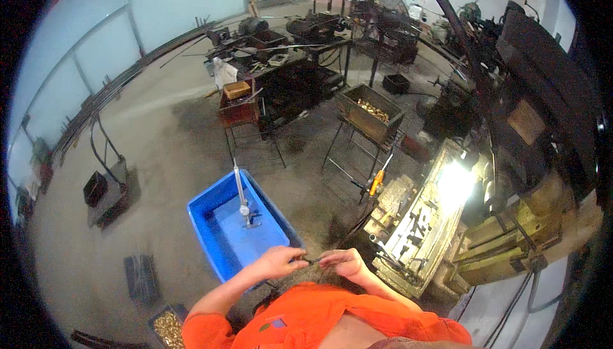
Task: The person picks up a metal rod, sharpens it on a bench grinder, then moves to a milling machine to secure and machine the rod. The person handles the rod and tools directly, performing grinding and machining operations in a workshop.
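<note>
In front of my orange shirt, my left hand [280,263] and my right hand [343,262] come close together with bent fingers. A small dark, thin piece [311,260] spans the gap between the fingertips, and both hands pinch it. Its kind is too small to make out. Just beyond my left hand stands a large blue plastic bin [203,231]. A dial caliper [244,210] with a round white dial lies over the bin, its long beam pointing away from me. Neither hand touches the caliper.
To my right is a brightly lit machine bed [408,234] with dark tools on it. Ahead, a metal box of brass-coloured parts [377,111] and a rusty red box [237,111] stand on frames. Another container of brass-coloured pieces [168,328] sits at lower left, a hand cart [115,199] farther off.
</note>
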`<state>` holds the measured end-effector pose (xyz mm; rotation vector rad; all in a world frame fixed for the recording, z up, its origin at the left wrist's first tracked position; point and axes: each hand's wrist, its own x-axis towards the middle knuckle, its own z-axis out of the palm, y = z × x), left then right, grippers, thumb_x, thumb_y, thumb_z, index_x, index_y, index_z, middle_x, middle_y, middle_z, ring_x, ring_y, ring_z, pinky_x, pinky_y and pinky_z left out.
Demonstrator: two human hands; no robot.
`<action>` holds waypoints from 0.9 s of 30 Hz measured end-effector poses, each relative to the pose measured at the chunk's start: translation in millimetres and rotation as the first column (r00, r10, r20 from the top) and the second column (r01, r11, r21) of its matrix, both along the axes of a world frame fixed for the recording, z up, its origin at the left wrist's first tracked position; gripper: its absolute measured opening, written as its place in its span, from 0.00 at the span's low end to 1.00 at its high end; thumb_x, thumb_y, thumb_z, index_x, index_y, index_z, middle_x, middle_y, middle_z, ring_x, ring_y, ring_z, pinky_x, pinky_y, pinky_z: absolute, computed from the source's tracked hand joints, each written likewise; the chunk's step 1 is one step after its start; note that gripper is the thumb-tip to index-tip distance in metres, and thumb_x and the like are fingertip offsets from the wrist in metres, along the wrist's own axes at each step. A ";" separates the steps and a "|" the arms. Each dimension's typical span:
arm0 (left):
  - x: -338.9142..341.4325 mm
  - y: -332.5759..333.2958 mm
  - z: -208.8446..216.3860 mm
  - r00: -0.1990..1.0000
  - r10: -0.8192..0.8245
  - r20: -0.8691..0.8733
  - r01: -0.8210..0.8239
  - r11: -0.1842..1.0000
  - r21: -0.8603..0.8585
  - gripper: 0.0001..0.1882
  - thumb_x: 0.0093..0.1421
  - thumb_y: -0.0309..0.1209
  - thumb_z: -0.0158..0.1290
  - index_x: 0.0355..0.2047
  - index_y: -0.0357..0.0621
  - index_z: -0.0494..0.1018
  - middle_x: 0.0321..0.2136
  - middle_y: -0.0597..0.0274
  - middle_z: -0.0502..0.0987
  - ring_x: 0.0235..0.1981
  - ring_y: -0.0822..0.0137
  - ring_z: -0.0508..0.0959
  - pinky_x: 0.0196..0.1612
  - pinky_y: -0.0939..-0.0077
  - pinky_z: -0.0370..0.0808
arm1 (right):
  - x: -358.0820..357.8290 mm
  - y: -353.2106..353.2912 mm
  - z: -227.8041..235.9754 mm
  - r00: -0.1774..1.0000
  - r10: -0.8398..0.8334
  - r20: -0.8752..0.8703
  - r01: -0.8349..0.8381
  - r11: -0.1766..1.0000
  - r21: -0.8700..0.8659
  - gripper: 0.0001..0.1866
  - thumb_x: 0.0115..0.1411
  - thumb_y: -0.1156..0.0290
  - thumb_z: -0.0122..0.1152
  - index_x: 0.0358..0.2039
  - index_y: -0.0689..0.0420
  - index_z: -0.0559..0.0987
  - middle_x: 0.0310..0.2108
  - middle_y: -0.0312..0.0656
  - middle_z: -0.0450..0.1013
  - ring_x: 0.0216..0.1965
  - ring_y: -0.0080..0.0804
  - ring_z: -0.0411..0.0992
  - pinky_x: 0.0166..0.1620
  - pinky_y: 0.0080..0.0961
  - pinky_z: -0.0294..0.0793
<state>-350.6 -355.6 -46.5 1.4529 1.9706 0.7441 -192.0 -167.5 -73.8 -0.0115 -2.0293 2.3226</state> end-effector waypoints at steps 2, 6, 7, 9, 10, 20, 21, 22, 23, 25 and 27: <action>6.4 -3.9 6.8 1.000 0.002 0.017 0.000 0.997 -0.071 0.21 0.57 0.46 0.49 0.42 0.42 0.72 0.28 0.50 0.77 0.29 0.53 0.77 0.31 0.63 0.72 | -6.9 -2.9 -1.4 0.999 0.040 0.008 -0.040 0.998 0.054 0.18 0.42 0.86 0.46 0.35 0.67 0.78 0.36 0.45 0.74 0.35 0.28 0.73 0.40 0.23 0.72; 5.5 -34.1 -4.4 0.997 0.040 0.061 -0.037 0.998 -0.051 0.16 0.59 0.40 0.48 0.39 0.41 0.73 0.22 0.53 0.77 0.23 0.62 0.78 0.27 0.67 0.72 | -31.8 -27.7 3.3 0.985 0.117 0.129 -0.118 0.993 -0.005 0.23 0.37 0.88 0.42 0.36 0.70 0.77 0.39 0.48 0.73 0.37 0.32 0.72 0.43 0.26 0.72; 1.7 -44.7 -5.7 0.994 0.062 0.095 -0.057 0.997 -0.051 0.15 0.60 0.39 0.47 0.38 0.41 0.73 0.22 0.53 0.76 0.23 0.63 0.78 0.27 0.68 0.72 | -38.7 -36.5 3.4 0.982 0.150 0.113 -0.150 0.989 -0.010 0.22 0.38 0.88 0.41 0.35 0.70 0.77 0.39 0.48 0.73 0.37 0.32 0.73 0.42 0.26 0.72; -6.3 -70.5 -8.9 0.986 0.106 0.130 -0.098 0.993 -0.069 0.13 0.60 0.37 0.47 0.37 0.40 0.73 0.21 0.54 0.76 0.22 0.66 0.78 0.27 0.69 0.73 | -54.8 -54.8 3.4 0.972 0.218 0.084 -0.218 0.976 -0.016 0.22 0.38 0.89 0.41 0.35 0.70 0.77 0.40 0.48 0.73 0.37 0.32 0.73 0.42 0.26 0.72; -12.0 -84.3 -8.6 0.980 0.132 0.149 -0.121 0.990 -0.076 0.12 0.60 0.35 0.46 0.36 0.40 0.74 0.21 0.55 0.77 0.22 0.67 0.77 0.27 0.69 0.73 | -65.6 -65.8 4.3 0.973 0.193 0.125 -0.194 0.981 -0.007 0.22 0.38 0.89 0.41 0.35 0.70 0.77 0.39 0.48 0.73 0.36 0.32 0.73 0.41 0.26 0.72; -109.3 -292.1 -1.4 0.601 0.592 0.537 -0.752 0.646 0.129 0.12 0.61 0.34 0.46 0.31 0.37 0.73 0.24 0.63 0.79 0.28 0.76 0.74 0.34 0.76 0.70 | -150.9 -222.0 -27.5 0.990 0.086 -0.107 -0.010 0.821 0.571 0.19 0.37 0.80 0.55 0.35 0.58 0.78 0.36 0.44 0.74 0.35 0.34 0.72 0.40 0.27 0.71; -115.3 -314.4 2.5 0.527 0.582 0.619 -0.798 0.589 0.125 0.13 0.61 0.34 0.46 0.35 0.36 0.72 0.25 0.61 0.79 0.28 0.78 0.74 0.32 0.79 0.69 | -153.5 -241.2 -39.4 0.973 0.114 -0.203 0.061 0.716 0.695 0.21 0.36 0.78 0.57 0.36 0.57 0.77 0.38 0.46 0.74 0.37 0.39 0.72 0.42 0.30 0.71; -122.7 -337.2 -7.3 0.477 0.549 0.686 -0.830 0.538 0.146 0.13 0.61 0.34 0.47 0.37 0.34 0.71 0.26 0.61 0.79 0.29 0.79 0.73 0.30 0.81 0.67 | -157.1 -260.5 -51.1 0.974 0.088 -0.208 0.092 0.687 0.721 0.22 0.36 0.76 0.57 0.38 0.57 0.76 0.39 0.49 0.73 0.40 0.46 0.70 0.45 0.34 0.69; -122.7 -359.9 -13.1 0.429 0.553 0.714 -0.861 0.490 0.138 0.13 0.61 0.33 0.47 0.37 0.33 0.71 0.27 0.60 0.79 0.30 0.77 0.74 0.33 0.80 0.67 | -157.6 -277.6 -57.3 0.987 0.055 -0.151 0.068 0.706 0.705 0.22 0.36 0.77 0.56 0.38 0.57 0.77 0.40 0.49 0.73 0.41 0.45 0.71 0.45 0.33 0.70; -129.4 -399.1 -17.5 0.362 0.549 0.754 -0.906 0.397 0.146 0.11 0.60 0.31 0.48 0.35 0.33 0.71 0.29 0.56 0.79 0.33 0.73 0.76 0.41 0.77 0.68 | -153.6 -295.3 -89.9 0.995 -0.051 -0.084 0.095 0.707 0.700 0.23 0.36 0.77 0.55 0.38 0.57 0.77 0.40 0.49 0.73 0.42 0.45 0.71 0.46 0.32 0.69; -133.4 -435.6 -21.6 0.289 0.523 0.802 -0.942 0.303 0.143 0.10 0.58 0.29 0.50 0.34 0.32 0.73 0.30 0.55 0.79 0.35 0.70 0.77 0.43 0.76 0.70 | -153.6 -306.8 -105.1 0.995 -0.089 -0.052 0.096 0.622 0.777 0.26 0.35 0.76 0.55 0.41 0.53 0.77 0.42 0.50 0.72 0.44 0.44 0.71 0.48 0.31 0.69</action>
